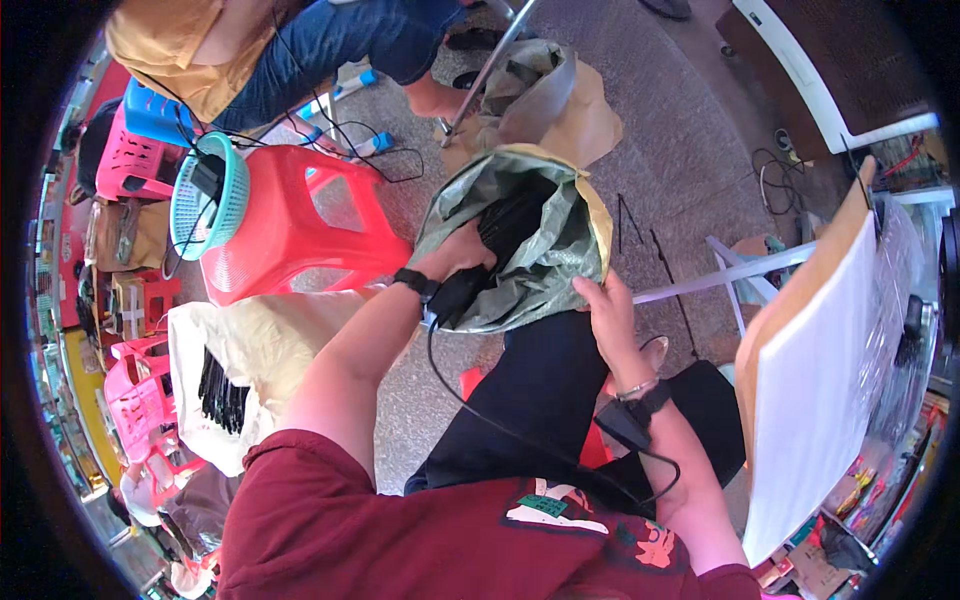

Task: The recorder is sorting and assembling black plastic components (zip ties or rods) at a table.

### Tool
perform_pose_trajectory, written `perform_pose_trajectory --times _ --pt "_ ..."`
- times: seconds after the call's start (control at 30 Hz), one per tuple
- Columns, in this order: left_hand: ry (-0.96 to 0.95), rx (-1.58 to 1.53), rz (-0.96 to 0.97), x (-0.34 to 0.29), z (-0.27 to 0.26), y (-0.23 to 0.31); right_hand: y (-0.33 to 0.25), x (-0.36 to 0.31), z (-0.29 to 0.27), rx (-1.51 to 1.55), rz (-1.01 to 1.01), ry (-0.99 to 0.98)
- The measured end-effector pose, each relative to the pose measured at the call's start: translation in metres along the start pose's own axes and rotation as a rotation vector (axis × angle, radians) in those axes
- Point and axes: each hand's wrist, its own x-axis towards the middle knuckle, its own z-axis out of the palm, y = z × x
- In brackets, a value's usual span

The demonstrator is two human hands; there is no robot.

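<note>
green sack (570, 250), right hand (610, 315) at rim (603, 235)

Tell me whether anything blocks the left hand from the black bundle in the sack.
Nothing visible does: the left hand reaches into the open sack and appears to touch the black bundle; the right hand is at the sack's right edge.

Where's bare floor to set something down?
Widest: the floor right of the far sack, left of the loose cables. Smaller: the strip between the white sack and left thigh. Crowded: the left side, with red stool, basket and pink chairs; also inside the open sack, around the left hand.
</note>
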Motion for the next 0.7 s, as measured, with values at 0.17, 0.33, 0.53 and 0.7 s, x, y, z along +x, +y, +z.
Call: perform_pose_trajectory --times 0.17,0.33,0.53,0.7 --pt "0.029 0.067 -0.179 -0.056 -0.033 0.048 0.012 0.001 -0.007 -0.098 -0.111 0.034" --pt "0.269 0.025 0.037 -0.096 -0.066 0.068 0.014 -0.004 -0.008 -0.119 -0.173 0.034" --pt "0.398 -0.248 0.060 -0.132 -0.115 0.123 0.026 -0.007 -0.003 -0.033 -0.193 0.067" --pt "0.241 -0.364 0.323 -0.158 -0.166 0.206 0.022 -0.027 -0.007 0.027 -0.193 0.047"
